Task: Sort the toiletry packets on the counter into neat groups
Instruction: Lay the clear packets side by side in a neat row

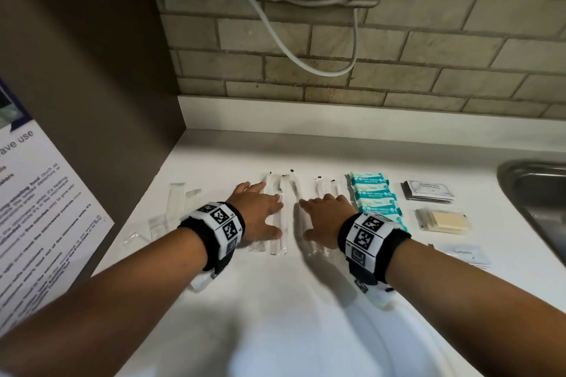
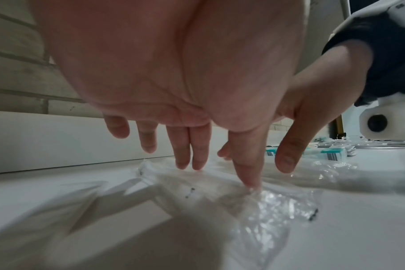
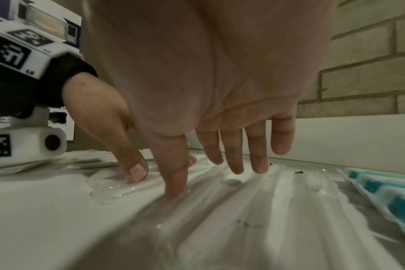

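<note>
Several long clear packets with white toothbrushes [image 1: 288, 193] lie side by side on the white counter [image 1: 275, 300]. My left hand [image 1: 260, 211] lies flat over the left packets, fingers straight, thumb tip pressing the plastic [image 2: 250, 188]. My right hand [image 1: 324, 217] lies flat over the packets [image 3: 254, 197] just right of it, thumb down on the wrap. Teal wipe packs [image 1: 375, 199] form a column right of my right hand. Further right sit dark sachets [image 1: 428, 191], cream packets [image 1: 442, 222] and a white sachet [image 1: 465, 254]. Small clear packets [image 1: 174, 202] lie to the left.
A brown cabinet side with a printed notice [image 1: 39, 208] closes off the left. The steel sink [image 1: 539, 193] begins at the right edge. A brick-tile wall [image 1: 337, 70] with hanging white cables [image 1: 306, 49] backs the counter.
</note>
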Demonstrator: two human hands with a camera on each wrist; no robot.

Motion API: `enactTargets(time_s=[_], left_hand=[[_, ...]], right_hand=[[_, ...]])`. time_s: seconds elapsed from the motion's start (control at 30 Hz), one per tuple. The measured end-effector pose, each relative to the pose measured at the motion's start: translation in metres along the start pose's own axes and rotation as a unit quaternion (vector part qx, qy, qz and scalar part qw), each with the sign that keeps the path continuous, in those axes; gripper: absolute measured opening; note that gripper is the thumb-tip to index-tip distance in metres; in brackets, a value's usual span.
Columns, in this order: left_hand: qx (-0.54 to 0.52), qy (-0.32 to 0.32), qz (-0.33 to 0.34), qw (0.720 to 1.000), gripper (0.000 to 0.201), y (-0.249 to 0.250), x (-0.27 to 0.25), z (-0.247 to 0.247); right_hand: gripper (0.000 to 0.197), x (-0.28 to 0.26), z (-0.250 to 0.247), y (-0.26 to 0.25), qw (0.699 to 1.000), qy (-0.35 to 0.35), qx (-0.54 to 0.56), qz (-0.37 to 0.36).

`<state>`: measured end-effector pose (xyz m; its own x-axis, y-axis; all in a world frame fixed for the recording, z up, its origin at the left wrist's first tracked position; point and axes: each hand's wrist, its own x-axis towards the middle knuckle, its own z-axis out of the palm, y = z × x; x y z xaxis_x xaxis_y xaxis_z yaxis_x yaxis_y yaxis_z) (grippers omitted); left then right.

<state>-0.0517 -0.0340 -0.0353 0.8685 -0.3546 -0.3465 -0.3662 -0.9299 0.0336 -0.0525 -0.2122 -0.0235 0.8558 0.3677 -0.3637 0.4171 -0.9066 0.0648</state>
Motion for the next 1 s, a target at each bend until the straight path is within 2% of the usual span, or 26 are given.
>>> enactTargets(time_s=[0.2,0.4,0.77,0.87,0.93,1.0], left_hand=[[-0.003,0.001,-0.007,1.0,0.072,0.003,0.005,0.001],[0.002,0.0,-0.002,1.0,0.074,0.004,0.007,0.003],[-0.04,0.018,0.001,0.999,0.071,0.003,0.001,-0.001],[-0.108,0.054,-0.019,0.992,0.068,-0.007,-0.002,-0.003],[-0.105,0.072,-0.033,0.991,0.066,-0.017,-0.005,-0.003],[-0.079,0.057,-0.044,0.994,0.068,-0.024,-0.009,-0.002]], right_hand=[[0.071,0.0,0.002,-0.006,1.0,0.006,-0.002,0.028],[0.061,0.0,0.003,-0.01,0.999,0.015,0.018,0.047],[0.056,-0.001,0.001,-0.014,0.999,0.025,0.014,0.047],[0.058,-0.003,-0.003,-0.021,0.998,0.058,-0.002,0.022],[0.058,-0.001,-0.005,-0.03,0.996,0.082,-0.019,-0.008],[0.053,0.002,-0.005,-0.04,0.995,0.087,-0.045,-0.028]])
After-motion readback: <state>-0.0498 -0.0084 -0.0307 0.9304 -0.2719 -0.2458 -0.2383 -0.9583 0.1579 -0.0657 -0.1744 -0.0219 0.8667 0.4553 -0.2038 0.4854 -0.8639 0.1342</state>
